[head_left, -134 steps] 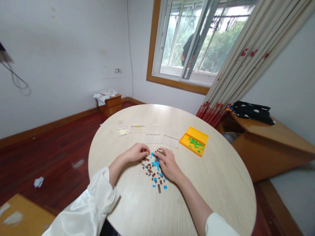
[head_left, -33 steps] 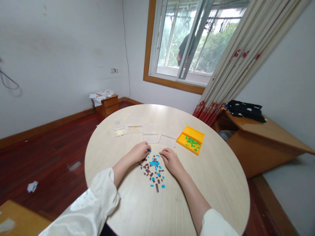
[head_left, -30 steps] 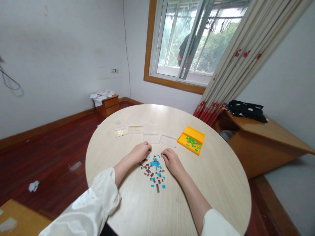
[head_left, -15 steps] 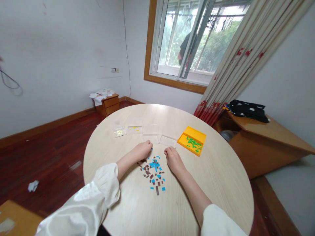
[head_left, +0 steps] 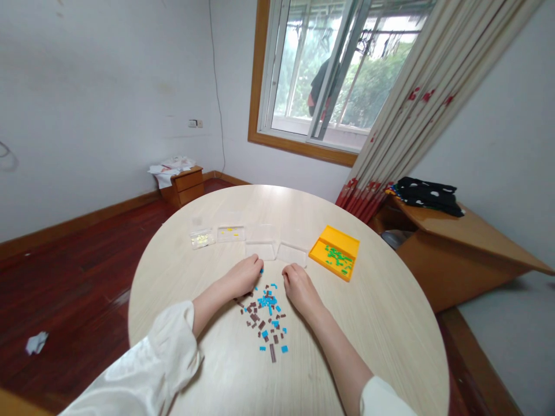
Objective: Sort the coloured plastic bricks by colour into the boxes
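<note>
Blue brick [head_left: 261,270] in the left hand [head_left: 243,275] here in the head view, fingers pinched closed on it, just on the near side of the left tray [head_left: 262,251]! Over to the right hand [head_left: 300,287], fingers curled together near the right tray [head_left: 292,255], and whether they grip anything I can't tell. Nearer, between the forearms, blue bricks [head_left: 267,301] and brown bricks [head_left: 254,317] lie scattered on the table [head_left: 368,335], green bricks [head_left: 336,255] in the yellow box [head_left: 340,236] far right.
</note>
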The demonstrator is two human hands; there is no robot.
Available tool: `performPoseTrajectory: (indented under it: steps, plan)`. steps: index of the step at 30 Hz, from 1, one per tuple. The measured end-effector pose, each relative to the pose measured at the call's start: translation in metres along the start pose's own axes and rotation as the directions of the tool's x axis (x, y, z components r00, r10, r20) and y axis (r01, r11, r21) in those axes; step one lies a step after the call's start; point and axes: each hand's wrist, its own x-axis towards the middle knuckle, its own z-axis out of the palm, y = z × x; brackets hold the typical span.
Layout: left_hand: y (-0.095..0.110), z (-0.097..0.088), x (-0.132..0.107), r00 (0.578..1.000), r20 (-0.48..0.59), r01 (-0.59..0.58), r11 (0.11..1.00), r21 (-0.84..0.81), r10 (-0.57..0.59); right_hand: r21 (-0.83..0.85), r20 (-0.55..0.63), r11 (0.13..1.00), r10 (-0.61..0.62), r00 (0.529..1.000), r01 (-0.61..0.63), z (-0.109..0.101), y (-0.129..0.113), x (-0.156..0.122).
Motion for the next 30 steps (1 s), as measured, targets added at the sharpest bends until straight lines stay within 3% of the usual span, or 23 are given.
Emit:
performPoseTrajectory:
  steps: [3, 5, 8, 10, 14, 18, 24, 30]
  plan:
    - [-0.001, 0.0, 0.0, 1.0, -0.004, -0.013, 1.0, -0.013, 0.013, 0.091, -0.076, 0.994, -0.056, 0.996, 0.062, -0.006, 0.0, 0.003]
    - [0.0, -0.001, 0.0, 1.0, -0.001, -0.014, 1.0, -0.002, 0.014, 0.14, -0.187, 0.986, -0.064, 0.98, 0.091, -0.011, 0.002, 0.006]
    - [0.001, -0.002, 0.0, 1.0, 0.015, -0.015, 1.0, 0.012, 0.015, 0.175, -0.378, 0.982, 0.002, 0.926, 0.07, -0.014, 0.01, 0.011]
    - [0.001, -0.002, 0.0, 1.0, 0.021, -0.021, 1.0, 0.013, 0.021, 0.185, -0.445, 0.983, 0.067, 0.893, 0.018, -0.013, 0.018, 0.013]
    - [0.0, -0.001, -0.001, 1.0, -0.006, -0.022, 0.999, -0.036, 0.022, 0.195, -0.452, 0.98, 0.135, 0.882, -0.049, -0.008, 0.03, 0.013]
    - [-0.005, -0.003, -0.002, 0.992, -0.123, -0.056, 0.989, -0.139, 0.039, 0.206, -0.449, 0.977, 0.137, 0.883, -0.047, -0.007, 0.03, 0.012]
    - [-0.02, -0.007, 0.005, 0.924, -0.379, -0.037, 0.971, -0.235, -0.056, 0.217, -0.386, 0.976, 0.117, 0.915, -0.034, -0.016, 0.017, 0.011]
    - [-0.028, -0.004, 0.016, 0.886, -0.454, -0.002, 0.978, -0.209, -0.095, 0.244, -0.287, 0.969, 0.024, 0.958, 0.049, -0.024, 0.004, 0.008]
